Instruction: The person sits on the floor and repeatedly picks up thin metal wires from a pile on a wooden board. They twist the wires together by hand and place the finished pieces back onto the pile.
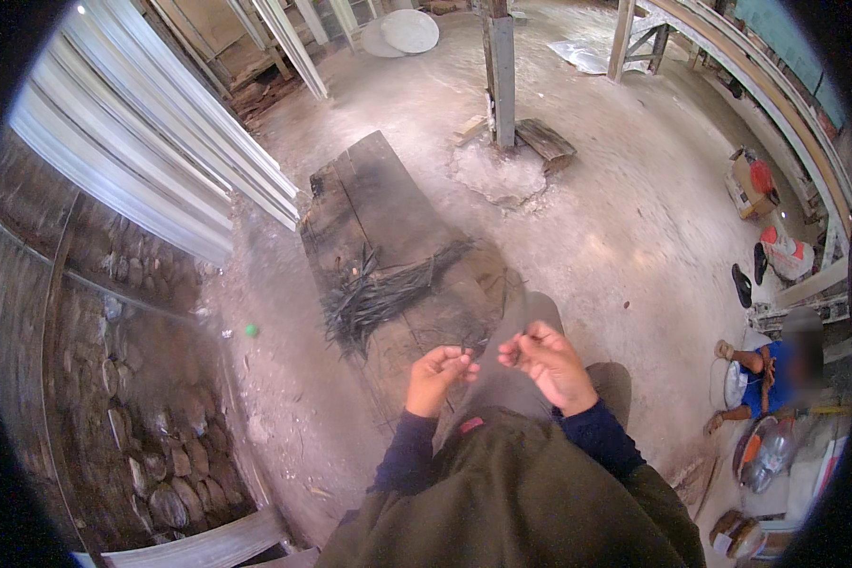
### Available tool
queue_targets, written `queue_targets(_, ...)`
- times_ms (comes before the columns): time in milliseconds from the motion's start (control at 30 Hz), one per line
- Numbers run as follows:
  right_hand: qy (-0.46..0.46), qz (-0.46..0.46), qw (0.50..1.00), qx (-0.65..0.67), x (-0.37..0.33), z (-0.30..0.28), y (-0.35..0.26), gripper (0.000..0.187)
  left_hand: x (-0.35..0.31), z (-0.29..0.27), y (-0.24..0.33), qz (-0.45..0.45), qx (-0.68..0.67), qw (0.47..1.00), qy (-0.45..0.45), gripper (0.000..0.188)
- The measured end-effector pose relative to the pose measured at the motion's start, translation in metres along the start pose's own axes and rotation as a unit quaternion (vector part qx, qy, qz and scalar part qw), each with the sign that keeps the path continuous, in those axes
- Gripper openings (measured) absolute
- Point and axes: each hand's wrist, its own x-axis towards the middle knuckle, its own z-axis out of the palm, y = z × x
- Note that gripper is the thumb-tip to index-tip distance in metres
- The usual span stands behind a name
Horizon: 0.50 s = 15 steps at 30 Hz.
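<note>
strips [374, 298] lie heaped on the board [362, 185], ahead of the left hand [437, 379] and left of the right hand [553, 367]; both curl their fingers, whether pinching anything i cannot tell.

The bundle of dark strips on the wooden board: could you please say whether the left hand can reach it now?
Probably yes: the left hand is close to the bundle of dark strips, which lies uncovered on the wooden board, and nothing visible blocks the way.

Worn wooden boards [374, 194] — dark thin strips [381, 295] heaped across
</note>
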Motion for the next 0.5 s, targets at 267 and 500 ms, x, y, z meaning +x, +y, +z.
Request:
queue_targets(267, 0.018, 0.075, 0.992, -0.099, 0.006, 0.009, 0.016, 0.007, -0.004, 0.021, 0.005, 0.040, 0.030, 0.998, -0.039, 0.012)
queue_targets(500, 0.013, 0.019, 0.986, -0.164, 0.008, 0.001, 0.030, 0.006, -0.001, 0.014, -0.004, 0.004, 0.055, 0.997, -0.047, 0.012)
